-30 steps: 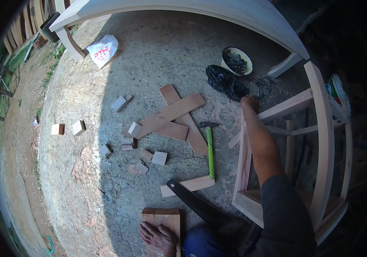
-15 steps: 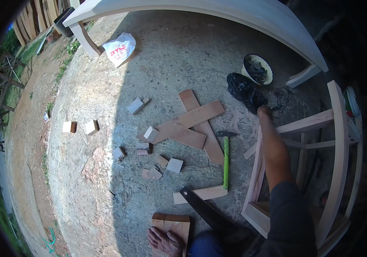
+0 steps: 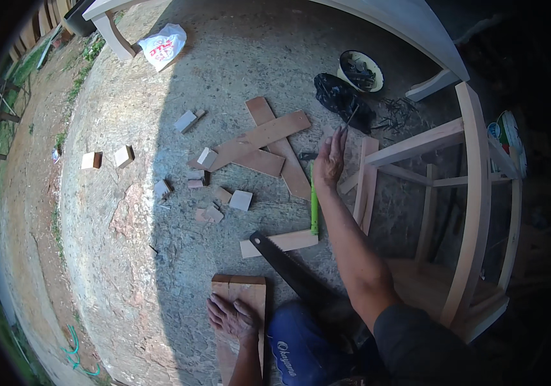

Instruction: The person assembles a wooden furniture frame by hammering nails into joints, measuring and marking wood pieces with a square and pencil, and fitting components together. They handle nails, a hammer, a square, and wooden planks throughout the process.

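My left hand (image 3: 233, 316) lies flat, fingers spread, on a thick wooden board (image 3: 239, 287) near the lower edge. My right hand (image 3: 331, 157) is raised over the hammer (image 3: 314, 209), hiding part of it; the hammer has a green handle and dark head. From my right fingertips a thin dark nail (image 3: 352, 116) sticks out. Beyond it sits a black plastic bag (image 3: 338, 96) beside a pale bowl (image 3: 378, 77) of dark pieces. Loose nails (image 3: 399, 116) are scattered right of the bag. Right of the board, a handsaw (image 3: 288, 265) partly overlaps a light wood strip (image 3: 250, 249).
A wooden chair-like frame (image 3: 471, 212) stands at the right, close to my right arm. Crossed thin boards (image 3: 266, 135) and several small blocks (image 3: 241, 200) lie on the concrete. A white bag (image 3: 165, 45) lies near a pale bench leg (image 3: 113, 35) at the far left.
My right hand has come back from the black bag, nearer to me and left, with a nail at its fingertips. My left hand stays on the board. The whole view has shifted.
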Available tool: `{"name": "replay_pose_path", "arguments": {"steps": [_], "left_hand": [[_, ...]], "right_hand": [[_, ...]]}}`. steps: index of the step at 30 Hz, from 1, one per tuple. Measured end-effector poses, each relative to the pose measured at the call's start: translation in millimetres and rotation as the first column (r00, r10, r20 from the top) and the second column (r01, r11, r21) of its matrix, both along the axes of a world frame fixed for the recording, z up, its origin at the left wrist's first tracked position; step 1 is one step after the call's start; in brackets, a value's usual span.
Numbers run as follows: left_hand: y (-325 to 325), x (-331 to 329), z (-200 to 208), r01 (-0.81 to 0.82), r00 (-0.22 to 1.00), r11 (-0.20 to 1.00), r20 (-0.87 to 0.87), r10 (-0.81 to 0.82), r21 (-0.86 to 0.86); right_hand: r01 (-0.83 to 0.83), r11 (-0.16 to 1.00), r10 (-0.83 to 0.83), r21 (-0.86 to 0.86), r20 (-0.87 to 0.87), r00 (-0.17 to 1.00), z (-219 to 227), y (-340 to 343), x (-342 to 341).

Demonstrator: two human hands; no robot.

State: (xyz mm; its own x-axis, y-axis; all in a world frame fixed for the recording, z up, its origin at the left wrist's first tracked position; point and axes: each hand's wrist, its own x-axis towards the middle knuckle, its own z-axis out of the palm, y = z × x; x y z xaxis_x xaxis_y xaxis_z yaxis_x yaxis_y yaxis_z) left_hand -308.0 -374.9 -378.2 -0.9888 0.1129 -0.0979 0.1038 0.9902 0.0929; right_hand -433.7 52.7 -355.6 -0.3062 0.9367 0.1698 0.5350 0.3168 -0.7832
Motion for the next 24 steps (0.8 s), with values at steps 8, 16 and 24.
{"name": "replay_pose_path", "arguments": {"steps": [8,16,24], "left_hand": [[-3.2,2.3,2.0,-0.05,0.999,0.992,0.004,0.05,0.115],[-13.9,8.0,2.8,0.17,0.985,0.958,-0.064,-0.159,0.231],[-10.2,10.6,2.0,0.097,0.995,0.938,-0.061,-0.082,0.333]], "right_hand": [[-0.496,0.834,0.432,-0.242,-0.272,0.86,40.9,-252.9,102.0],[-0.917,0.286,0.939,-0.278,-0.109,0.326,2.9,-276.1,161.6],[-0.057,0.998,0.039,0.019,0.512,0.858,-73.3,-109.6,114.4]]}}
